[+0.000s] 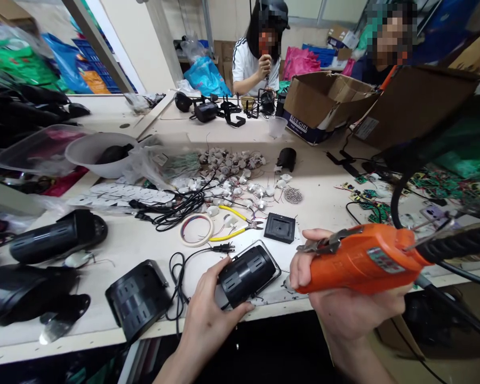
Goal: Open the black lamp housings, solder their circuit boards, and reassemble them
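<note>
Black ribbed housing (246, 274): cylindrical plastic casing with slotted vents, matte, lying on its side at the near edge of the worktable (152, 242), partly over a clear flat tray (275, 265). The left hand (208, 314) wraps it from below and behind, thumb along its near side, fingers curled on the shell.

Orange electric screwdriver (364, 258): smooth orange plastic barrel, metal lever clip on top, black ribbed cord sleeve at the rear. The right hand (344, 304) is closed around it, fingers folded over the barrel, tip pointing left toward the housing and just beside it.

Nearby, same surface: a similar black casing (138, 298) to the left; yellow-handled cutters (236, 224); a coil of coloured wire (197, 229); a square black plate (280, 228); a scatter of small white motors (232, 170); green circuit boards (374, 205) at right; a white bowl (94, 154).

Surface: pale beige, worn laminate, cluttered. Room: a workshop with open cardboard boxes (328, 101), plastic bags and blue crates; two other people sit at the far side.
</note>
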The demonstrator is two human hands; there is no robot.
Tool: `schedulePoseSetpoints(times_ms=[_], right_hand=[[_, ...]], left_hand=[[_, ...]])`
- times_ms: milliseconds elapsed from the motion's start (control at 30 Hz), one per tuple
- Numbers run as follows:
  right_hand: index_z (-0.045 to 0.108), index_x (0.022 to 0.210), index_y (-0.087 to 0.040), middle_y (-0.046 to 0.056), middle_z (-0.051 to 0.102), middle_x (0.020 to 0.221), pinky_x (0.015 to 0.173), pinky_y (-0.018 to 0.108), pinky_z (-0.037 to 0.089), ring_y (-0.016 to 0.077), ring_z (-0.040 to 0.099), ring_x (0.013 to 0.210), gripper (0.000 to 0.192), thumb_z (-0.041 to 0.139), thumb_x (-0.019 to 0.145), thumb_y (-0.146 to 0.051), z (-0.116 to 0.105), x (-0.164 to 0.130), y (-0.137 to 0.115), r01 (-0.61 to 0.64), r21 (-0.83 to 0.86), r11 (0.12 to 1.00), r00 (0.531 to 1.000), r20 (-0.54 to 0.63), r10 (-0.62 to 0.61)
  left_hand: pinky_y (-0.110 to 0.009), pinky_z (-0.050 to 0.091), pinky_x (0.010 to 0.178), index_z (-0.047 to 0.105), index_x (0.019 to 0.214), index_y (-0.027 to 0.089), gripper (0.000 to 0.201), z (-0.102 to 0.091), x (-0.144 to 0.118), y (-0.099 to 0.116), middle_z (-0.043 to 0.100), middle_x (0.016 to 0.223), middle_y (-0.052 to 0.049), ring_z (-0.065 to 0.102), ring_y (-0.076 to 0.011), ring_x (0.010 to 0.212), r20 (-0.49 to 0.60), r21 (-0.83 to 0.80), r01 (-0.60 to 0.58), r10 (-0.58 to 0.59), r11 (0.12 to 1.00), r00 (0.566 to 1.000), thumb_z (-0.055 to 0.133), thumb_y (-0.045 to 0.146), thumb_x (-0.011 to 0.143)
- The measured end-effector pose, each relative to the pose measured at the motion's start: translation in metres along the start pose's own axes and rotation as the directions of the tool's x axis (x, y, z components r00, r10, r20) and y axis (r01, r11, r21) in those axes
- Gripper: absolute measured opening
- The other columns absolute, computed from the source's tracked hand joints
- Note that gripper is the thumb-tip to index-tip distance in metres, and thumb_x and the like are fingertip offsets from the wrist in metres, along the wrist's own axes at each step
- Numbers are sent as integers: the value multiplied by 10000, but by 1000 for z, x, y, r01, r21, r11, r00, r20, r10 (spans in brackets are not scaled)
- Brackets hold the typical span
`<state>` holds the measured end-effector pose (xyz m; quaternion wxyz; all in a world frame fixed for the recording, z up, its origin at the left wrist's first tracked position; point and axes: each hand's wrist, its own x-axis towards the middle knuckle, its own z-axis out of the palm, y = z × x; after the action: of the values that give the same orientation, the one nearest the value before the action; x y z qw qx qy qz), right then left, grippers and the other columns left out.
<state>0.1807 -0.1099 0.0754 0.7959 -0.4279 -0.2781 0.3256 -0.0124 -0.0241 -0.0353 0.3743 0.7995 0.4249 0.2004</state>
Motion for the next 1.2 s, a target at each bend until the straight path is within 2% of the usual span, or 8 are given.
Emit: schedulePoseSetpoints(times_ms=[133,267,567,733,867,967,1067,1200], right_hand=[[741,1038,-248,37,657,581,459,350,444,229,576,478,710,542,722,-851,2,-2,1,23,25,999,998,51,-25],[727,1065,-241,40,657,613,490,359,466,227,590,505,697,535,747,-831,4,-3,3,33,31,999,994,105,-36],[742,1112,-221,48,677,635,533,334,450,209,566,542,724,611,699,-802,2,-6,6,5,99,995,992,128,-18],[745,1077,-238,49,670,627,541,349,439,230,560,548,688,650,659,-777,7,-6,4,-2,94,996,994,111,-9],[731,1095,-237,57,673,673,596,347,446,221,560,596,690,635,679,-780,9,-13,13,-38,79,996,991,128,27],[725,1097,-251,51,656,711,621,337,446,212,554,637,722,603,680,-828,6,-19,21,-54,67,996,985,169,42],[715,1129,-256,54,657,752,636,346,466,228,560,679,769,653,632,-839,3,-21,24,-100,29,995,972,218,91],[711,1138,-225,68,673,780,650,365,505,238,593,686,767,676,643,-810,2,-17,24,-109,7,994,954,283,103]], left_hand=[[-521,489,1044,448,1365,272,815,0,1,3,605,1332,-96,604,-309,1216,1,-14,9,-9,1000,1000,845,355,658],[-519,497,1030,494,1294,258,740,-1,2,6,629,1284,-85,616,-307,1189,-21,-23,-47,46,999,999,843,298,643],[-515,511,1009,491,1271,261,720,-2,2,9,630,1258,-82,612,-305,1175,-36,-16,-124,124,992,992,839,226,641],[-515,519,997,498,1258,259,723,-2,3,12,638,1239,-83,621,-306,1158,-32,-27,-125,124,992,992,845,198,627],[-495,524,994,496,1256,258,732,-3,4,11,644,1239,-76,623,-296,1166,-26,-20,-100,99,995,995,847,177,618],[-468,544,963,487,1262,251,750,-6,4,11,657,1223,-71,642,-288,1133,-22,19,-102,103,995,994,851,184,610],[-474,541,953,476,1284,227,731,-4,3,20,637,1246,-103,626,-308,1149,-50,115,-193,200,974,979,838,268,650],[-511,500,956,488,1258,177,586,14,7,42,561,1314,-185,566,-355,1179,-161,310,-269,329,912,930,722,407,773]])
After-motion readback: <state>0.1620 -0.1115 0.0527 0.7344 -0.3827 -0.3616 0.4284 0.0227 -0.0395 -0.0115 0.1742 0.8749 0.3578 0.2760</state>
